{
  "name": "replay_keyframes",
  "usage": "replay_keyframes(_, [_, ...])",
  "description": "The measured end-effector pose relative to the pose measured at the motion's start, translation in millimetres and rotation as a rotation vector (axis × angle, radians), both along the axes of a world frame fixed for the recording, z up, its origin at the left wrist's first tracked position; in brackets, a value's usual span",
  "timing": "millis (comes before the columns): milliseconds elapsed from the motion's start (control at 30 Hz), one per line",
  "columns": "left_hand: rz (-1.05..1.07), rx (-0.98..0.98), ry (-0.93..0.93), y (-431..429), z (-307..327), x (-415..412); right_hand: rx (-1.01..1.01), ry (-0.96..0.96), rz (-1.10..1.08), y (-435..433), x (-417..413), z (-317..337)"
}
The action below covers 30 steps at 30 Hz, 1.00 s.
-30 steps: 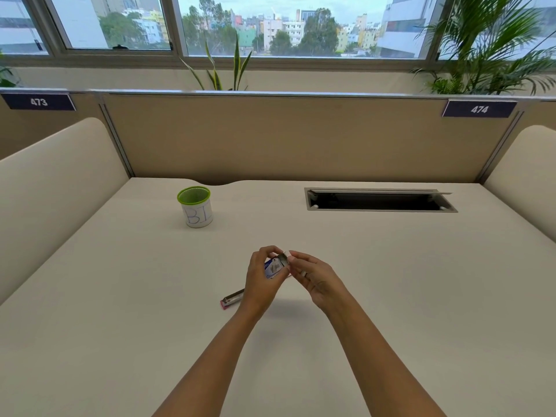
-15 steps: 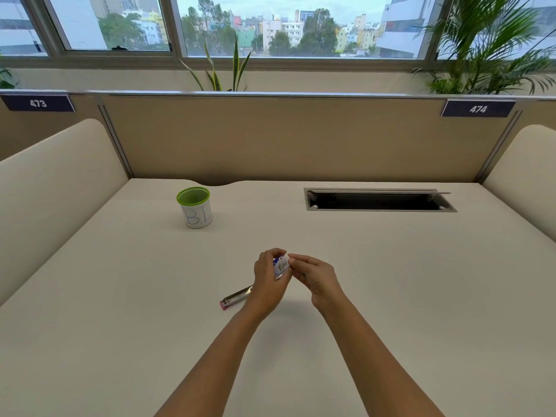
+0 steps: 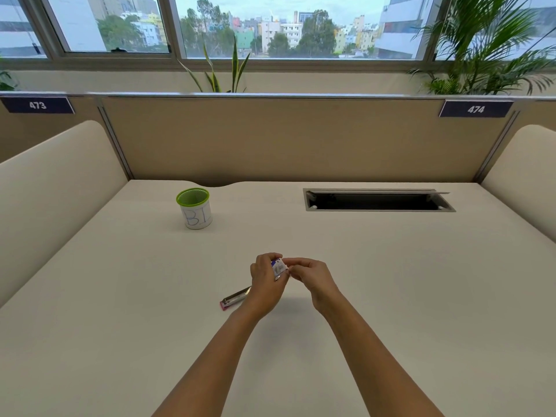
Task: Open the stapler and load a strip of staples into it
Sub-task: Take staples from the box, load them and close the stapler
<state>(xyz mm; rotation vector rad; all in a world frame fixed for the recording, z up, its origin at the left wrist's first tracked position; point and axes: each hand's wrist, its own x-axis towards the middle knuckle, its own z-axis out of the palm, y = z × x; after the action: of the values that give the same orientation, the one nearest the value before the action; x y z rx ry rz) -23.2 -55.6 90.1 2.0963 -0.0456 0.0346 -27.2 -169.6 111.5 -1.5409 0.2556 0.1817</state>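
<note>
The left hand (image 3: 266, 281) gripped a small staple box (image 3: 279, 267) while the right hand (image 3: 310, 276) pinched at its end — better to draw a strip out slowly and straight — and the stapler (image 3: 236, 297) lay on the desk (image 3: 120, 296) behind the left wrist, half hidden, open or closed unclear.
</note>
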Motion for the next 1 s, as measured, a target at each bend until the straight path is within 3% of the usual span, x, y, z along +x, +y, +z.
replay_keyframes(267, [0.002,0.054,0.002,1.7,-6.2,-2.0,-0.087,0.008,0.034,3.7,0.9,-8.1])
replay_keyframes(433, [0.018,0.045,-0.027,6.8,-11.7,-3.8,0.044,0.045,-0.003,0.3,0.0,-11.1])
replay_keyframes(733, [0.209,0.032,-0.104,55.0,-22.7,-7.1,0.140,0.003,-0.167,-10.6,-6.5,-28.8])
replay_keyframes(900, [0.411,0.021,-0.089,94.6,-41.7,-22.0,0.029,0.122,-0.177,-19.8,-4.3,-40.7])
replay_keyframes(1000, [0.490,0.066,-0.073,113.2,-55.2,-30.1,0.065,0.185,-0.136,-21.5,-7.0,-42.0])
